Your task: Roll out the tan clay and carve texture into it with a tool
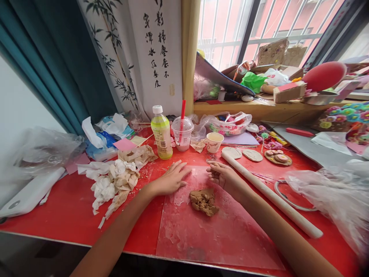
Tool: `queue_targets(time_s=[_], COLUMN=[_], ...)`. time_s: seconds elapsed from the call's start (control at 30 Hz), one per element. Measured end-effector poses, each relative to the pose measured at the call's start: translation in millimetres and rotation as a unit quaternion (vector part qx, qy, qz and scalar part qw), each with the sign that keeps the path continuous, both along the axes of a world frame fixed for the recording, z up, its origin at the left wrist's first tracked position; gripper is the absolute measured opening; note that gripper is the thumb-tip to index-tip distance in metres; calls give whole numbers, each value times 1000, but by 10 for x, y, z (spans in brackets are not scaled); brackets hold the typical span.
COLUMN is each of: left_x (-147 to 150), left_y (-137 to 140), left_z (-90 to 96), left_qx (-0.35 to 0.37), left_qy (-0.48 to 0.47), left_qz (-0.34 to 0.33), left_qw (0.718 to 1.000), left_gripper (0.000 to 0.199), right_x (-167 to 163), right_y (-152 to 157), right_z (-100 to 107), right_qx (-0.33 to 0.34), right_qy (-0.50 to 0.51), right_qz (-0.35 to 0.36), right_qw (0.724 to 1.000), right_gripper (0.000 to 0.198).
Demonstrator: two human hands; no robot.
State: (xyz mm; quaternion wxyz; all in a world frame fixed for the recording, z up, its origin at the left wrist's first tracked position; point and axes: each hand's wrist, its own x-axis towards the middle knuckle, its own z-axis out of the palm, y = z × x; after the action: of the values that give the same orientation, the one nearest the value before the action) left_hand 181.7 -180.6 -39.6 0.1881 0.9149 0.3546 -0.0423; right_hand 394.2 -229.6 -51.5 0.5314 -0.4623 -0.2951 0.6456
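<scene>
A lump of brown clay with a torn, cracked surface lies on a clear plastic sheet over the red table. My left hand is just left of and beyond the clay, palm down with fingers spread, over the sheet's left edge. On the other side, my right hand hovers beyond and right of the lump. Its fingers are loosely bent and apart, and I see nothing in them. Neither hand touches the clay. A long pale rolling pin lies slantwise beside my right forearm.
Crumpled tissues lie at left. Behind my hands stand a drink bottle, a lidded cup with a red straw and a paper cup. Flat clay discs sit beyond the rolling pin. Plastic wrap covers the right side.
</scene>
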Motion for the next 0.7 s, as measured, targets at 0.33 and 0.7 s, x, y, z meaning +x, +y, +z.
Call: queue_targets(time_s=[0.33,0.7], left_x=[-70,-47], left_y=[74,72], left_z=[0,16], left_qx=[21,3], left_qy=[-52,-58], left_qz=[-5,-8], left_qw=[998,998], left_gripper=[48,54], right_x=[-34,-38], right_y=[-17,7], right_z=[14,-45], right_qx=[-8,-22], right_qy=[2,-6], right_qz=[22,28], right_qw=[1000,999], right_gripper=[16,16])
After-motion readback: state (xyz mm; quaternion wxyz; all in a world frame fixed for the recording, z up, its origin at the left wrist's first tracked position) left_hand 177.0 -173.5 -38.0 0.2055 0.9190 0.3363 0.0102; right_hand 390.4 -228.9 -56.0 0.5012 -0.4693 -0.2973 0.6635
